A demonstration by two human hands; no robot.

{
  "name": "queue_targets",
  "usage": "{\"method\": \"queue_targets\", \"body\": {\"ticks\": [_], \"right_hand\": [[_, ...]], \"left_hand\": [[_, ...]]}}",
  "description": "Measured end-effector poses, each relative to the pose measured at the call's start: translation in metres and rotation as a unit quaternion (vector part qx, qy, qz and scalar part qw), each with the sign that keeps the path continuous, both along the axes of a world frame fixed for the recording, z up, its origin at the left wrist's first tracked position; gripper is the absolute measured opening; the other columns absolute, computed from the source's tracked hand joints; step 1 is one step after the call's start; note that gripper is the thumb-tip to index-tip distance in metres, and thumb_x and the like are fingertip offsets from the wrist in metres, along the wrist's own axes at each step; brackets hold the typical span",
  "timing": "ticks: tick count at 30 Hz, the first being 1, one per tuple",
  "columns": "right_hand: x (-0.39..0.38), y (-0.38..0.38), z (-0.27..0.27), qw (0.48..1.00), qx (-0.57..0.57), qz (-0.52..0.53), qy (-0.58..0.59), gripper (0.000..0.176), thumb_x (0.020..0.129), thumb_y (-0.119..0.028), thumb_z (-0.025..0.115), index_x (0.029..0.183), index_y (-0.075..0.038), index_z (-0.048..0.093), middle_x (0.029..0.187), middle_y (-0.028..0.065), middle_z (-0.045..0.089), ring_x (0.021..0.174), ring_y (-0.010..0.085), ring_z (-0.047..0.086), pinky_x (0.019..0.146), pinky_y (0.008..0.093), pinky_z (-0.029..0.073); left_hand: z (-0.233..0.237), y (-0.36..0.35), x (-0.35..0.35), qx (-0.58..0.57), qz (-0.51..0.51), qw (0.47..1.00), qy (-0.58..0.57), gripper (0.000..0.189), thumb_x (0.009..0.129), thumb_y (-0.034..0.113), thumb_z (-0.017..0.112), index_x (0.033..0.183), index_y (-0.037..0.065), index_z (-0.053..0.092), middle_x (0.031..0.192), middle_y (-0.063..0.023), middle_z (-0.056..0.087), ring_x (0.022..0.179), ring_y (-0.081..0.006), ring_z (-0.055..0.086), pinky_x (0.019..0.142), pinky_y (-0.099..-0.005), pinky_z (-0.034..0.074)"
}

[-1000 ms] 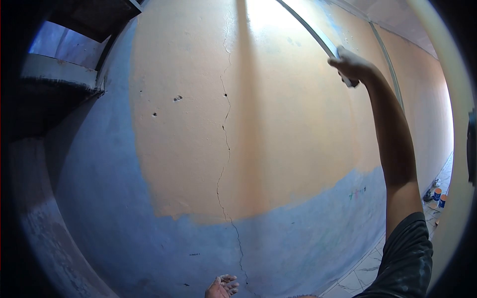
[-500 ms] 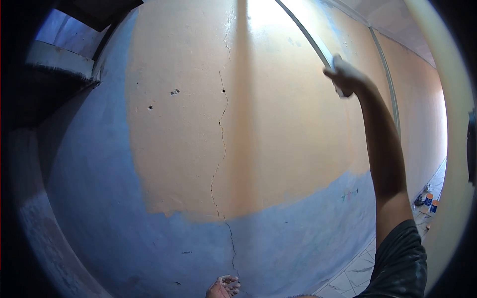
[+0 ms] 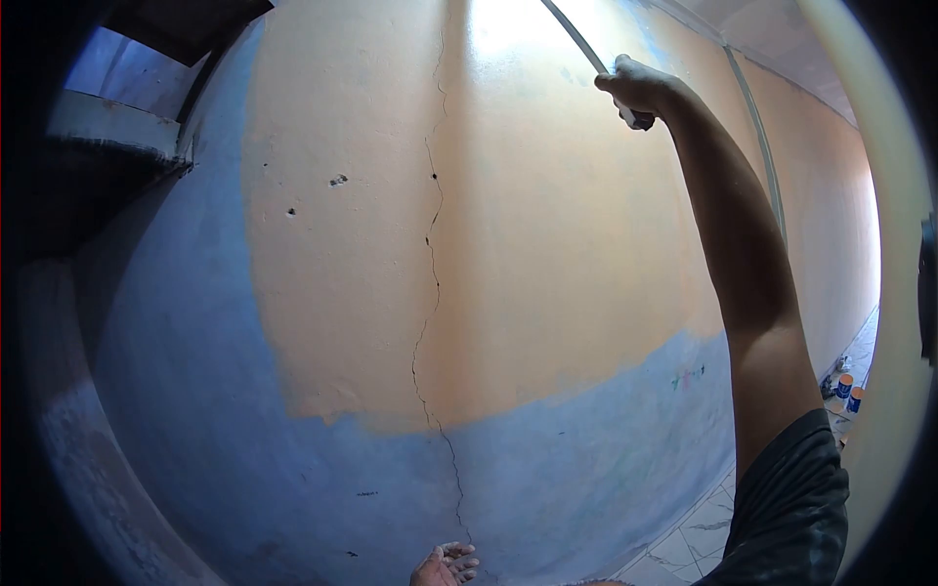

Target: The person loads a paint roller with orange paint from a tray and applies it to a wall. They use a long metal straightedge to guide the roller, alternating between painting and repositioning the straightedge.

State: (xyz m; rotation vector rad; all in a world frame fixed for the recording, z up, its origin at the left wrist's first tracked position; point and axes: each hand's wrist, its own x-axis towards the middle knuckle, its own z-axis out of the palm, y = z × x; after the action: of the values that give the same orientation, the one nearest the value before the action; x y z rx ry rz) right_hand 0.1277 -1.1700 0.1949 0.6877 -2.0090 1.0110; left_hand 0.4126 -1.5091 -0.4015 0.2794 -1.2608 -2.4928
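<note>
My right hand [image 3: 640,86], raised high at the upper right, is closed round a long grey pole [image 3: 576,37]. The pole slants up and left and leaves the top of the view, so its far end is hidden. A short butt end sticks out below my fist. Behind it stands a wall with a peach-painted area [image 3: 567,264] over a blue-grey one [image 3: 293,488]. At the bottom edge is my left hand [image 3: 442,566], whitish with dust or paint. Its fingers are loosely curled and apart, with nothing in them, close to the foot of a crack [image 3: 455,479] in the wall.
The crack runs up through the peach paint, with small holes [image 3: 338,181] to its left. A dark ledge [image 3: 107,161] juts out at upper left. Paint cans [image 3: 845,386] stand on the tiled floor [image 3: 699,537] at right, by a pale upright edge [image 3: 894,293].
My right hand has moved up and left, taking the pole with it. The shadow band on the wall has shifted left. My left hand stays almost where it was.
</note>
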Motion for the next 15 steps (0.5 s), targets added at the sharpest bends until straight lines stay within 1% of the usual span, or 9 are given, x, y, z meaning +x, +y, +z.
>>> {"method": "queue_targets", "body": {"ticks": [4,5,7,8,9,10,12,13,15], "right_hand": [[-0.020,0.005,-0.022,0.999,0.019,-0.021,0.034,0.043,0.093,-0.030,0.053,0.111,0.008,0.042,0.081,0.0178,0.061,0.071,0.0266,0.064,0.058,0.0404,0.053],[-0.021,0.004,-0.043,0.998,0.019,-0.008,0.053,0.045,0.096,-0.026,0.048,0.113,0.014,0.036,0.074,0.0193,0.059,0.055,0.0267,0.060,0.047,0.0404,0.051],[-0.017,0.006,-0.092,0.999,0.001,0.047,-0.014,0.041,0.094,-0.026,0.051,0.107,0.010,0.036,0.076,0.0225,0.058,0.062,0.0308,0.060,0.054,0.0443,0.048],[-0.002,0.005,-0.121,1.000,0.011,0.006,0.004,0.040,0.094,-0.026,0.050,0.107,0.009,0.036,0.077,0.0240,0.057,0.065,0.0335,0.059,0.058,0.0464,0.047],[-0.019,0.003,-0.147,0.999,-0.004,0.014,0.035,0.040,0.091,-0.026,0.048,0.109,0.007,0.036,0.069,0.0233,0.055,0.062,0.0343,0.060,0.055,0.0455,0.047],[-0.022,0.002,-0.172,0.998,-0.005,-0.002,0.060,0.039,0.091,-0.026,0.049,0.106,0.008,0.036,0.071,0.0276,0.056,0.064,0.0403,0.061,0.057,0.0474,0.048],[-0.003,-0.001,-0.212,0.999,-0.025,0.029,0.014,0.033,0.090,-0.022,0.050,0.100,0.007,0.036,0.072,0.0310,0.057,0.066,0.0439,0.061,0.062,0.0487,0.049],[0.002,-0.002,-0.229,0.999,-0.022,0.022,-0.015,0.033,0.091,-0.021,0.050,0.100,0.007,0.036,0.073,0.0323,0.057,0.069,0.0455,0.062,0.066,0.0488,0.049],[0.020,-0.003,-0.258,0.999,-0.014,0.015,-0.029,0.037,0.091,-0.019,0.052,0.104,0.010,0.035,0.081,0.0379,0.058,0.081,0.0517,0.061,0.074,0.0530,0.048]], "left_hand": [[-0.012,0.000,-0.001,0.015,-0.041,0.998,0.035,0.039,0.102,0.037,0.036,0.123,0.007,0.051,0.113,-0.0126,0.061,0.094,-0.0272,0.059,0.088,-0.0453,0.049],[-0.011,0.002,0.001,0.016,-0.043,0.998,0.032,0.039,0.102,0.037,0.036,0.123,0.007,0.051,0.113,-0.0126,0.061,0.094,-0.0272,0.059,0.088,-0.0453,0.049],[-0.002,0.008,0.006,0.027,-0.042,0.999,0.002,0.038,0.101,0.035,0.038,0.123,0.007,0.051,0.113,-0.0123,0.061,0.093,-0.0267,0.060,0.087,-0.0435,0.049],[0.002,0.011,0.006,0.028,-0.045,0.999,-0.003,0.038,0.101,0.035,0.038,0.123,0.007,0.051,0.113,-0.0123,0.061,0.093,-0.0267,0.060,0.087,-0.0435,0.049],[0.007,0.014,0.007,0.026,-0.044,0.999,-0.005,0.037,0.101,0.034,0.039,0.123,0.007,0.051,0.112,-0.0118,0.061,0.093,-0.0261,0.060,0.087,-0.0427,0.049],[0.009,0.016,0.009,0.024,-0.042,0.999,-0.009,0.037,0.100,0.033,0.040,0.123,0.006,0.051,0.111,-0.0114,0.061,0.092,-0.0256,0.060,0.087,-0.0419,0.049],[0.004,0.005,-0.003,-0.007,-0.072,0.997,-0.007,0.036,0.100,0.033,0.040,0.123,0.007,0.051,0.112,-0.0110,0.061,0.093,-0.0250,0.060,0.088,-0.0416,0.049],[0.003,0.001,-0.007,-0.039,-0.102,0.994,0.003,0.036,0.100,0.033,0.040,0.123,0.007,0.051,0.113,-0.0106,0.061,0.094,-0.0243,0.060,0.088,-0.0413,0.048],[0.013,0.016,-0.009,-0.055,-0.096,0.994,-0.011,0.037,0.100,0.033,0.040,0.124,0.007,0.050,0.118,-0.0106,0.060,0.097,-0.0241,0.060,0.089,-0.0411,0.048]]}}
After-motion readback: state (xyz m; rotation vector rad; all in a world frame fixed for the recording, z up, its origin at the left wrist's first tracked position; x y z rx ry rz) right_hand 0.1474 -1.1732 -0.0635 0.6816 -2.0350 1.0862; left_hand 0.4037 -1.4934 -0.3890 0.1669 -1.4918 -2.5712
